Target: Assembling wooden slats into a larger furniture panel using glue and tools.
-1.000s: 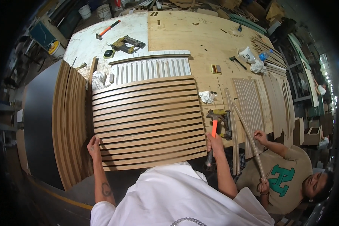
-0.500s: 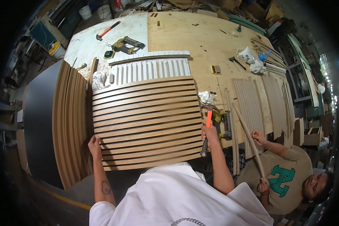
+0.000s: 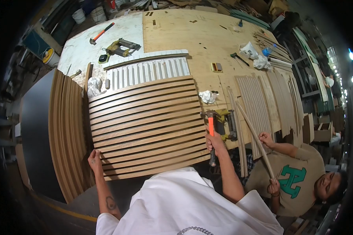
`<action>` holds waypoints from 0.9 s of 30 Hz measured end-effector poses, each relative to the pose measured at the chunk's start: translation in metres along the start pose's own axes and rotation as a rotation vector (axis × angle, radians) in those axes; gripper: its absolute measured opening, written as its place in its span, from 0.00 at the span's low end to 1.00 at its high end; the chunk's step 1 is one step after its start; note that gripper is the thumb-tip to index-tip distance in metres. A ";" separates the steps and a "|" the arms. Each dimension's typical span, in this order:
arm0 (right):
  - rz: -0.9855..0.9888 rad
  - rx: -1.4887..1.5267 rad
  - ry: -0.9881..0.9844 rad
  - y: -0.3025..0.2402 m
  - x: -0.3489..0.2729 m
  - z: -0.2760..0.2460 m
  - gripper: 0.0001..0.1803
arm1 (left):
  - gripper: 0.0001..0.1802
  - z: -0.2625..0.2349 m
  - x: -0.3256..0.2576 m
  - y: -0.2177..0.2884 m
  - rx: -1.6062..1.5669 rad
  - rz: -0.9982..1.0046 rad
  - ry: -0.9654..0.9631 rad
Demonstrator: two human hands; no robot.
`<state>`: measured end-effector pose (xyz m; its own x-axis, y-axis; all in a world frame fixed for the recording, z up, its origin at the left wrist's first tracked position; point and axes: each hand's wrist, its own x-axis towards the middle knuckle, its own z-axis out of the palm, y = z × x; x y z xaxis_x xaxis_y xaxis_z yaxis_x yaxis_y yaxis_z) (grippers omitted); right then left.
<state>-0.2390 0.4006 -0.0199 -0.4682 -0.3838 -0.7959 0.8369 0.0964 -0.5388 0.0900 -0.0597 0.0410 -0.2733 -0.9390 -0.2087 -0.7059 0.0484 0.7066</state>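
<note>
A slatted wood panel [image 3: 149, 129], light wood strips with dark gaps between them, lies in front of me on the worktable. At its near left edge my left hand [image 3: 94, 159] is closed, fingertips gripping the panel's side. By the right edge my right hand [image 3: 215, 143] is wrapped around a claw hammer [image 3: 211, 126] with an orange and black handle. The hammer stands head away from me, its head just beside the panel's edge. Behind the hammer head lies a yellow-green nail gun [image 3: 226, 117], partly hidden.
Stacked slatted panels [image 3: 68, 129] stand at left. Beyond my panel are white slats [image 3: 149, 72], another nail gun [image 3: 121, 47] and a second hammer [image 3: 102, 33]. Crumpled white plastic [image 3: 207, 96] lies at right. A co-worker [image 3: 290, 176] at right holds a long wood strip [image 3: 255, 135].
The view has shifted, so most things sit farther left in the picture. Both hands keep their places at the panel's sides, the right still with the hammer. The co-worker keeps holding the strip.
</note>
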 end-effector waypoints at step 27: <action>0.018 -0.124 0.193 0.006 -0.031 -0.029 0.16 | 0.27 0.005 -0.002 0.001 -0.198 -0.183 0.051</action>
<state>-0.2274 0.4395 -0.0069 -0.5090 -0.1995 -0.8373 0.8100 0.2181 -0.5444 0.0866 -0.0560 0.0387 -0.1162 -0.9422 -0.3144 -0.5979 -0.1864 0.7796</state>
